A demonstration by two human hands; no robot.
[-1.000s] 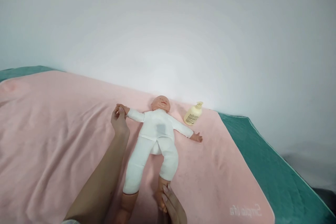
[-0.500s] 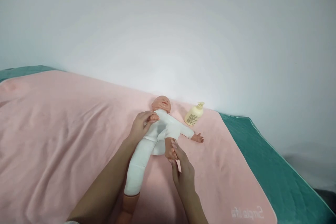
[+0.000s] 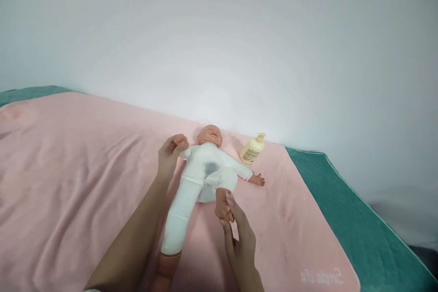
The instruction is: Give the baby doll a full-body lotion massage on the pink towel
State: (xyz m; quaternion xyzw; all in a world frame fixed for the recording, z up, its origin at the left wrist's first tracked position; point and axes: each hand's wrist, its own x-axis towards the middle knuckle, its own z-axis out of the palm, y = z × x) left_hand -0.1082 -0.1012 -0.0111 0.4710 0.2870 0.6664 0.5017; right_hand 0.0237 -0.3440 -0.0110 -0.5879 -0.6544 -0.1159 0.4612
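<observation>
Pale, bare wall [image 3: 239,32] rises behind a pink towel [image 3: 68,169] spread over a teal cover [image 3: 359,219]. On the towel lie 1 doll [image 3: 201,173] in white, on its back, and 1 cream pump bottle [image 3: 252,148] near its head. 2 hands work: the left hand [image 3: 169,157], forearm stretched forward, grips the doll's wrist; the right hand [image 3: 239,232] pinches the raised foot.

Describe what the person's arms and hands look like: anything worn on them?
Both are bare. The left hand and its long forearm show no glove, ring, watch or bracelet; a sliver of pale cloth at the bottom edge near the upper arm may be a sleeve, too little to tell. The right hand is likewise bare, slim-fingered, with short plain nails and nothing on the wrist.
</observation>
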